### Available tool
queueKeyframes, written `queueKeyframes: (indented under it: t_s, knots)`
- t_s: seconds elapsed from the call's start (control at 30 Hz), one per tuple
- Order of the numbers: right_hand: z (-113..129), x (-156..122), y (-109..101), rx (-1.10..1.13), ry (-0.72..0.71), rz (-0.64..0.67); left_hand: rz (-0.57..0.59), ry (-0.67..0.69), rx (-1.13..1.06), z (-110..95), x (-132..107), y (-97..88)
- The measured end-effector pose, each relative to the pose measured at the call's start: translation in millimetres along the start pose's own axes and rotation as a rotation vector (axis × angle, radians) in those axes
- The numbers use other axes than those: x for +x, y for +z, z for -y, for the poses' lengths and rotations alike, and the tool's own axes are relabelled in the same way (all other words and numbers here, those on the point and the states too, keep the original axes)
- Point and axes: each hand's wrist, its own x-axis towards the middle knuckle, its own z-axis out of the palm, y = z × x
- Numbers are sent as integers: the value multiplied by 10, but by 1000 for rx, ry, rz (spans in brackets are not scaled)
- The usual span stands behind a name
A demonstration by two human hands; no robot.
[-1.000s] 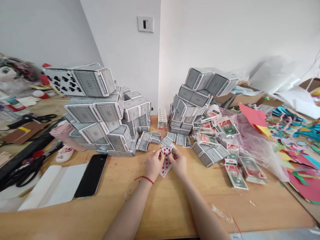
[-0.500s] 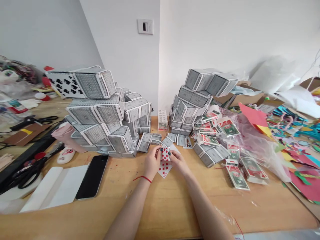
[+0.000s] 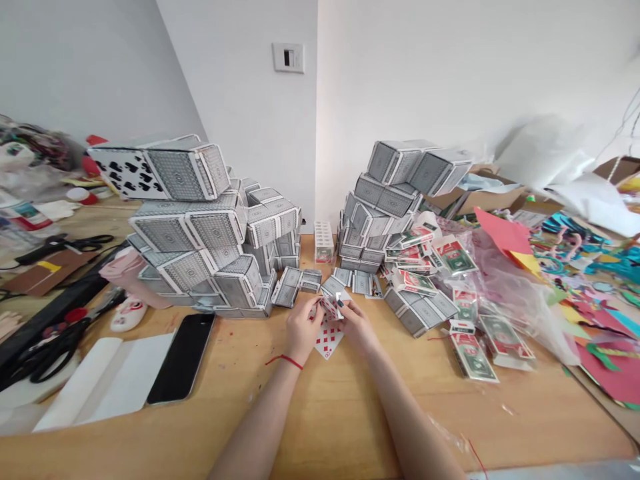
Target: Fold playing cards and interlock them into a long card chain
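Between my two hands is a playing card (image 3: 331,308) with red diamonds, tilted and bent along its edges. My left hand (image 3: 303,327) pinches its left side, and my right hand (image 3: 356,325) grips its right edge between thumb and fingers. Below them another diamond card (image 3: 327,340) lies face up on the table. Just beyond my hands, grey-backed cards (image 3: 336,287) lie on the tabletop. Small folded card blocks (image 3: 289,287) stand to the left of these.
Stacked card boxes rise at left (image 3: 200,227) and right (image 3: 383,200). A phone (image 3: 183,359) and white paper (image 3: 113,380) lie left, near black scissors (image 3: 63,347). Card packs (image 3: 474,353) and a plastic bag (image 3: 510,293) lie right. A clear-wrapped pack (image 3: 324,243) stands at the back.
The card in my hands has turned from facing me fairly flat to a tilted, more folded pose. Both hands stay in nearly the same place; the view has shifted slightly.
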Motion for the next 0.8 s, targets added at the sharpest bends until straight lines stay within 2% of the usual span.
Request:
queueKeyframes:
  t_s: [0.1,0.2,0.33,0.47,0.57,0.7,0.8]
  knots:
    - [10,22,-52,37,-40,-104,-122,-35,33,60,2,9]
    - [34,2,-50,35,-55,-95,-131,-45,24,76,-11,23]
    - [44,-25,0,34,-51,-26,-4,-6,27,20,-43,36]
    - [14,8,-21,31,-136,-77,188,117,-7,-73,-38,15]
    - [-2,33,-76,-59,-130,-94,288,175,-27,-123,-19,-15]
    - [-14,43,-125,-147,-122,-66,375,200,-12,-133,-20,-34]
    - [-29,52,-129,-161,-120,-66,378,207,12,-125,-32,-24]
